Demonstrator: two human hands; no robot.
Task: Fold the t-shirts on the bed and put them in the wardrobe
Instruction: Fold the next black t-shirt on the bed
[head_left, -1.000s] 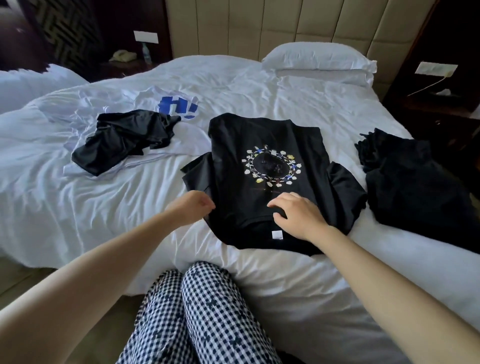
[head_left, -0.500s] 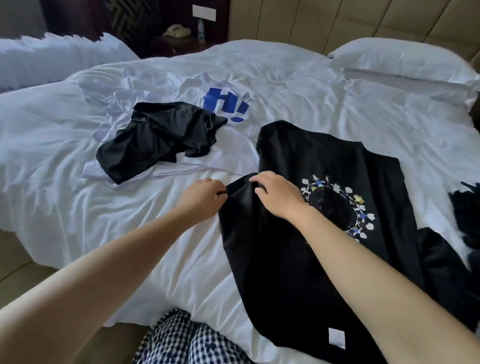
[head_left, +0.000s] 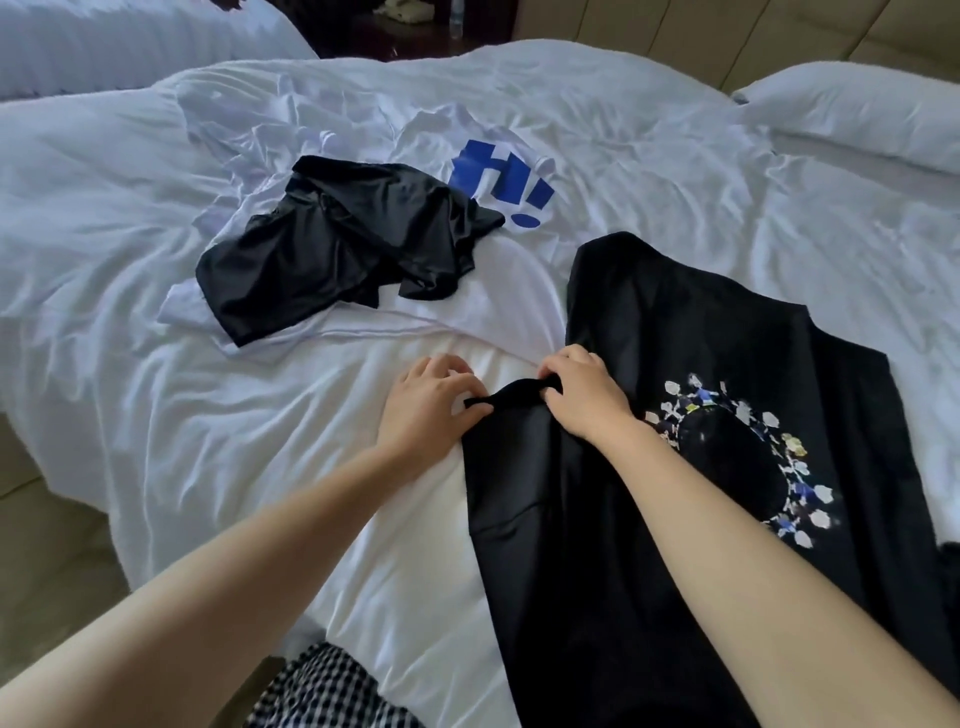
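A black t-shirt with a round printed ring of small figures (head_left: 691, 415) lies spread on the white bed (head_left: 182, 426), reaching to the lower right. My left hand (head_left: 423, 410) and my right hand (head_left: 582, 397) both pinch its left sleeve edge, which is bunched up between them. A white t-shirt with blue letters (head_left: 498, 182) lies crumpled further back. On top of that white one rests a crumpled shiny black t-shirt (head_left: 332, 244).
A white pillow (head_left: 857, 114) lies at the back right against a padded headboard. A second white bed (head_left: 104, 47) stands at the far left, with a dark nightstand between. My checked trousers (head_left: 322, 691) show at the bottom edge, beside the floor.
Both hands moved from the shirt's near hem to its left sleeve and took hold of it. My view swung left, so the dark pile on the right dropped out of sight.
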